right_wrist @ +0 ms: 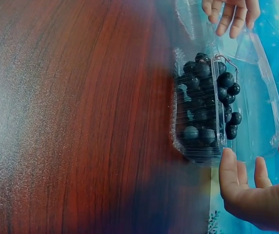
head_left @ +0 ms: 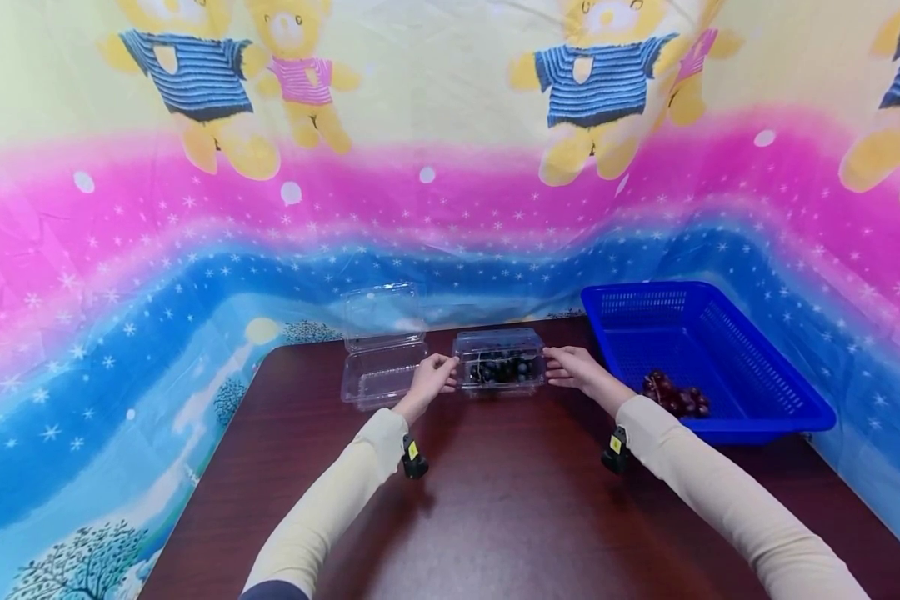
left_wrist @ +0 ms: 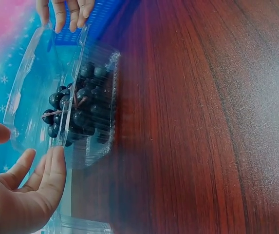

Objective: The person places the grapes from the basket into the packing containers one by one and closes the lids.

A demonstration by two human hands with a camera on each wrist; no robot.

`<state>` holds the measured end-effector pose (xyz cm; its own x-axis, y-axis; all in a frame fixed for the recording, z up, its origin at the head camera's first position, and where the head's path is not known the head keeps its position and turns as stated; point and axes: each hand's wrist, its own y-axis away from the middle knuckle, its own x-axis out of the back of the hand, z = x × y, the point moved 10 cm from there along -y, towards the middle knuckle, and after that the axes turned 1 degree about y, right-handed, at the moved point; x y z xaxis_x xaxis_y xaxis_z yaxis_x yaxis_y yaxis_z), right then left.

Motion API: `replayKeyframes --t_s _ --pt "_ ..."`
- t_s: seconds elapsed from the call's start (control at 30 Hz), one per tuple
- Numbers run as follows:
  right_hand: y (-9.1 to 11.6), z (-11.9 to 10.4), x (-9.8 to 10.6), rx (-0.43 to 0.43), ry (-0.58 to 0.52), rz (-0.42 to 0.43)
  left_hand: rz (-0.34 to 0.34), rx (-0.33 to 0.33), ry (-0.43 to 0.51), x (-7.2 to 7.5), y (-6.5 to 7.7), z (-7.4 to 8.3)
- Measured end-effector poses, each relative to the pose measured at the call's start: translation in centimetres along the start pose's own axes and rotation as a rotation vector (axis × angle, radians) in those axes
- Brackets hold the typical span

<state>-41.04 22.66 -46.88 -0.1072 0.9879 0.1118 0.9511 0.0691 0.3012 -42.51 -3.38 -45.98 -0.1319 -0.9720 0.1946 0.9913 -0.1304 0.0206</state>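
A clear plastic clamshell box [head_left: 498,375] with a bunch of dark grapes [head_left: 502,367] inside stands near the table's back edge. Its lid [left_wrist: 25,83] is tilted up, apart from the base's rim. My left hand [head_left: 438,375] pinches the box's left end, with thumb at the lid's corner and fingertips at the rim. At the right end, my right hand [head_left: 570,369] holds it the same way, thumb by the lid [right_wrist: 268,83] and index finger on the rim. Between the two edges the grapes [right_wrist: 232,102] show through the gap.
Left of the box, a second clear clamshell box [head_left: 382,371] stands with its lid raised. A blue plastic basket [head_left: 757,367] sits at the right, with a bunch of red grapes [head_left: 675,396] in it. A printed cloth [head_left: 420,208] hangs behind the brown table [head_left: 510,492].
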Motion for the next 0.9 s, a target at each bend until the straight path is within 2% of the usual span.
replayKeyframes --t_s 0.27,0.47,0.73,0.9 --pt "0.1 -0.1 -0.1 0.005 0.021 0.002 0.036 -0.050 -0.123 0.4 0.2 0.6" --pt "0.2 -0.1 -0.2 0.002 0.051 0.016 0.036 -0.070 -0.189 0.4 0.2 0.6" --pt "-0.2 0.3 -0.6 -0.004 0.055 -0.017 0.011 -0.056 -0.179 0.1 0.2 0.3" --pt "-0.5 0.7 -1.0 -0.009 0.039 -0.036 -0.042 0.007 -0.084 -0.5 0.3 -0.6"
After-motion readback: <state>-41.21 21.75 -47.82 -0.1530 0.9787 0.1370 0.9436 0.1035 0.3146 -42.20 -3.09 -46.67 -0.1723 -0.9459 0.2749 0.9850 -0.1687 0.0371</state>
